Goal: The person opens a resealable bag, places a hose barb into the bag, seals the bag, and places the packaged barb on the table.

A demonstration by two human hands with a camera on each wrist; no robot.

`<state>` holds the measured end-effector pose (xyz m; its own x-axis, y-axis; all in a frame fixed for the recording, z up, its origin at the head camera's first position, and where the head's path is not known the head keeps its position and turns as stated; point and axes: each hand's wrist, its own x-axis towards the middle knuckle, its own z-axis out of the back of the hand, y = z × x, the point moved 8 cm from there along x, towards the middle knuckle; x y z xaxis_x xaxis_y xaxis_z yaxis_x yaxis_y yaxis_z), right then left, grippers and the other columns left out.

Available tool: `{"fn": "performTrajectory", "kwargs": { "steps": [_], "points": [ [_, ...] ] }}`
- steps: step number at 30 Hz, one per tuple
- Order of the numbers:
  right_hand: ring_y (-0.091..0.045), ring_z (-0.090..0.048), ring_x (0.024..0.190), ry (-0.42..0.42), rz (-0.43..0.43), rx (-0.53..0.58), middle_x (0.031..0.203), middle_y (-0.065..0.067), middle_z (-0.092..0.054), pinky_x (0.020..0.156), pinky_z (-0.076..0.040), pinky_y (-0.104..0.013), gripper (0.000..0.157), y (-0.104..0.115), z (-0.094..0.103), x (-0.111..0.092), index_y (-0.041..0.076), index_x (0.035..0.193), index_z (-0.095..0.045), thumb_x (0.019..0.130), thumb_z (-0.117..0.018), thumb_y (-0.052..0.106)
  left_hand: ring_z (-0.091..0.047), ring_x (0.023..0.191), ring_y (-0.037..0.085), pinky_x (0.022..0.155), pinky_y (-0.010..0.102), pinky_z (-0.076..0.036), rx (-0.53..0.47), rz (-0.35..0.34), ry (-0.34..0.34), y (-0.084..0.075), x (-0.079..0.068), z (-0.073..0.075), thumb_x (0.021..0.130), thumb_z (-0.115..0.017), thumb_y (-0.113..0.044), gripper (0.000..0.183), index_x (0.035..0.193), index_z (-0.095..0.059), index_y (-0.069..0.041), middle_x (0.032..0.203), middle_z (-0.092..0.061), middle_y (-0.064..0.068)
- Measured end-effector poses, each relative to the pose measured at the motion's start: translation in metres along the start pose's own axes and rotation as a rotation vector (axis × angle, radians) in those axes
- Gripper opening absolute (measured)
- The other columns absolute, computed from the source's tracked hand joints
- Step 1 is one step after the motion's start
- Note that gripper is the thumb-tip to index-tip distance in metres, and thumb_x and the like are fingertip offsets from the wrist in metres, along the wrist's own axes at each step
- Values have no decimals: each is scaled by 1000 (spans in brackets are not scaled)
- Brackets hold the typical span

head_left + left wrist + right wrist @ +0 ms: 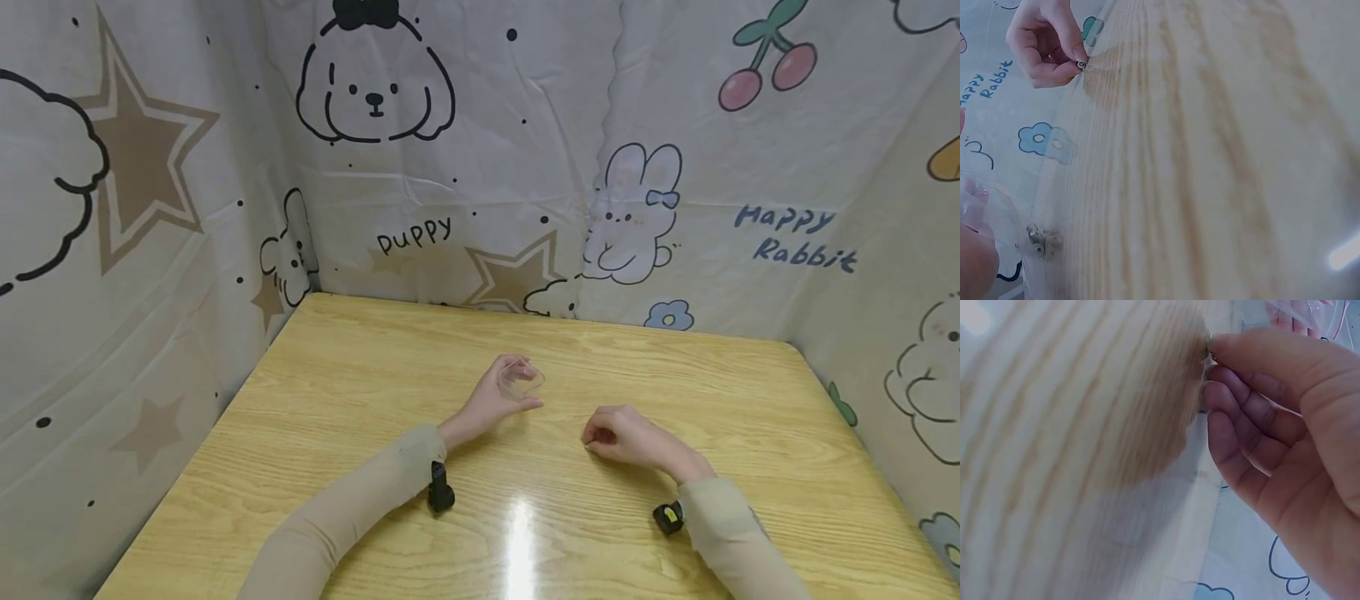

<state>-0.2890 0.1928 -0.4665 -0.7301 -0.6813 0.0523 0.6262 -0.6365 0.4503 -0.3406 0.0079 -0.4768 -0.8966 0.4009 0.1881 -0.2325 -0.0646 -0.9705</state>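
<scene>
My left hand (491,402) holds a clear plastic bag (522,379) by its upper part, above the middle of the table. In the left wrist view, a cluster of small shiny metal pieces (1038,240) shows at the lower end of the bag, close by the tabletop. To the right, my right hand (628,436) is low over the table. Its thumb and index finger pinch a small metal piece (1082,64), round with a hole in its face; the other fingers curl in below. Most of this piece is hidden by the fingertips in the right wrist view.
The wood-grain table (360,367) has a bright light reflection near its front. Printed cloth (465,167) hangs behind it and along both sides. A small black camera (441,492) is strapped at the left wrist, another black camera (667,517) at the right.
</scene>
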Motion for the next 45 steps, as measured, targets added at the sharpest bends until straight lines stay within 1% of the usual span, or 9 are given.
{"fn": "performTrajectory", "kwargs": {
  "steps": [5,9,15,21,25,26,33,38,45],
  "points": [
    [2,-53,73,-23,4,-17,82,5,-66,64,-50,-18,10,4,7,8,12,87,-68,88,-68,2,-54,129,30,118,47,-36,6,8,-1,-1,0,0,83,-79,-9,70,140,-39,2,130,-61,14],
    [1,-54,73,-70,24,-14,81,4,-66,65,-53,-20,9,11,24,19,9,88,-66,87,-68,1,-54,128,31,117,47,-37,2,5,-3,-1,0,0,83,-79,-8,70,140,-39,1,130,-61,15],
    [-2,-59,74,-173,94,-38,83,1,-69,67,-56,-22,10,29,52,42,11,90,-68,87,-70,2,-54,128,31,115,48,-39,-6,-2,0,-2,1,-1,84,-78,-7,69,139,-38,2,131,-60,16],
    [-6,-62,76,-224,131,-68,87,-1,-70,70,-57,-26,9,49,66,65,12,93,-68,89,-71,5,-52,129,33,116,51,-37,-39,1,8,-2,1,-1,85,-77,-6,67,139,-39,-1,131,-59,19],
    [-7,-63,77,-225,174,-60,88,-2,-71,71,-58,-27,7,62,68,77,10,93,-69,89,-71,4,-52,129,36,116,53,-37,-47,-2,5,-3,1,-2,85,-77,-5,66,139,-39,0,131,-59,22],
    [-8,-64,77,-224,189,-54,89,-3,-71,71,-58,-25,8,65,68,80,9,94,-69,89,-70,3,-52,129,35,115,53,-37,-37,2,1,-3,0,-1,85,-77,-5,65,138,-40,0,131,-59,21],
    [-11,-66,78,-233,255,-39,89,-6,-72,69,-59,-25,8,79,64,91,5,95,-70,89,-70,1,-53,129,28,116,52,-35,-13,57,-18,1,1,0,85,-78,-8,59,134,-46,-13,135,-58,10],
    [-11,-65,78,-218,264,-22,91,-5,-72,70,-59,-27,7,82,60,96,4,95,-70,89,-70,2,-49,132,26,117,52,-33,-12,71,-13,2,1,0,85,-79,-12,61,136,-46,-15,140,-56,7],
    [-9,-64,77,-218,258,-12,90,-4,-72,70,-57,-22,8,81,60,96,4,95,-70,88,-70,1,-50,132,27,117,52,-33,-11,71,-16,2,0,0,84,-80,-14,62,136,-46,-15,138,-57,8]
  ]
}}
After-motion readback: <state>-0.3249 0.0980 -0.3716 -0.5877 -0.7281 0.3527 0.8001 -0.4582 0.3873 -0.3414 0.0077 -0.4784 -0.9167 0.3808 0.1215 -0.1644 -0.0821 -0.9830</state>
